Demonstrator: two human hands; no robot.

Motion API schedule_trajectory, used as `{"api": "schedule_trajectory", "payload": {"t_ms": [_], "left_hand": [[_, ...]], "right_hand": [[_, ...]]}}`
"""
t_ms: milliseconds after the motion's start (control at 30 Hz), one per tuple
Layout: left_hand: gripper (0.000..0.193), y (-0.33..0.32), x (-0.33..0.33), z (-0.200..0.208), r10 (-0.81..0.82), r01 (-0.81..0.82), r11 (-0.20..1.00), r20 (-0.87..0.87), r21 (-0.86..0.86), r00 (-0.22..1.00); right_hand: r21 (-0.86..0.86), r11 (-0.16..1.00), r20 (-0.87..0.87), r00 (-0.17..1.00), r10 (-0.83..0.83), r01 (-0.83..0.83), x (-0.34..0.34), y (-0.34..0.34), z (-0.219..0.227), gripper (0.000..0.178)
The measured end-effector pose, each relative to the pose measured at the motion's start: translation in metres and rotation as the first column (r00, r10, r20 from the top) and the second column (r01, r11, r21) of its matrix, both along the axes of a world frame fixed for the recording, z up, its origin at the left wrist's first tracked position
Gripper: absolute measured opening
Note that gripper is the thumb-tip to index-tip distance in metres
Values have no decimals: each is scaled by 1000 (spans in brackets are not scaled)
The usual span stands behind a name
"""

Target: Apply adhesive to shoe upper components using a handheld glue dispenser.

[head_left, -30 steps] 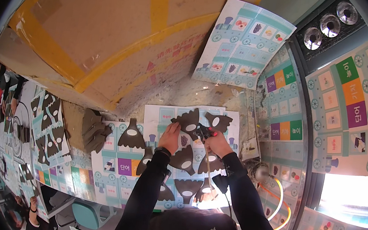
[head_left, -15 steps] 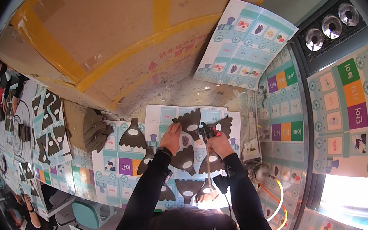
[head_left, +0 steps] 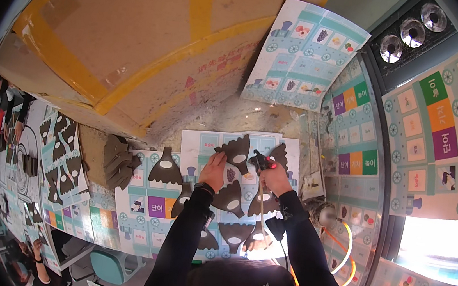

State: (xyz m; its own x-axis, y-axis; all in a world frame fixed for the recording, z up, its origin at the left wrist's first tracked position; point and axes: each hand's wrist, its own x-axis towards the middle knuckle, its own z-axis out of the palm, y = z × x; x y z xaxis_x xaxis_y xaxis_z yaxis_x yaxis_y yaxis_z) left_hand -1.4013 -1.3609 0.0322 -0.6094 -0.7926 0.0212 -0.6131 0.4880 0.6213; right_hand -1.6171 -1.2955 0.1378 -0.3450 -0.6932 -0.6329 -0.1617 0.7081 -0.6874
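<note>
My left hand presses flat on a pale printed sheet, its fingertips touching a dark bell-shaped cutout with an oval hole. My right hand grips a small dark glue gun with a red light, its tip next to that cutout. Several more dark cutouts lie on the sheet below my hands. A cord runs from the tool down past my right forearm.
A pile of dark cutouts sits left of a lone cutout. Large taped cardboard lies beyond. Printed train-pattern sheets cover the right side. Orange cable coils at right. Other people work at far left.
My hands have stayed in nearly the same spot; the glue gun tip shifted slightly at the top cutout.
</note>
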Motion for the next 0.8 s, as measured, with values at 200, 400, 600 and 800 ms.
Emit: {"api": "schedule_trajectory", "payload": {"t_ms": [200, 400, 600, 800], "left_hand": [[52, 1, 2, -1, -1, 1, 1000, 6, -2, 1000], [54, 0, 0, -2, -27, 27, 1000, 36, 16, 999], [56, 0, 0, -3, -46, 46, 999, 68, -4, 997], [56, 0, 1, -4, -38, 38, 999, 68, 5, 997]], "right_hand": [[-17, 1000, -4, 1000, -11, 11, 3, -7, 4, 29], [19, 993, 128, 986, 111, -115, -10, 5, -10, 20], [-13, 1000, 142, 990, 10, -8, -9, 6, 14, 25], [-34, 999, 194, 981, 25, -19, 7, 2, 25, 17]]}}
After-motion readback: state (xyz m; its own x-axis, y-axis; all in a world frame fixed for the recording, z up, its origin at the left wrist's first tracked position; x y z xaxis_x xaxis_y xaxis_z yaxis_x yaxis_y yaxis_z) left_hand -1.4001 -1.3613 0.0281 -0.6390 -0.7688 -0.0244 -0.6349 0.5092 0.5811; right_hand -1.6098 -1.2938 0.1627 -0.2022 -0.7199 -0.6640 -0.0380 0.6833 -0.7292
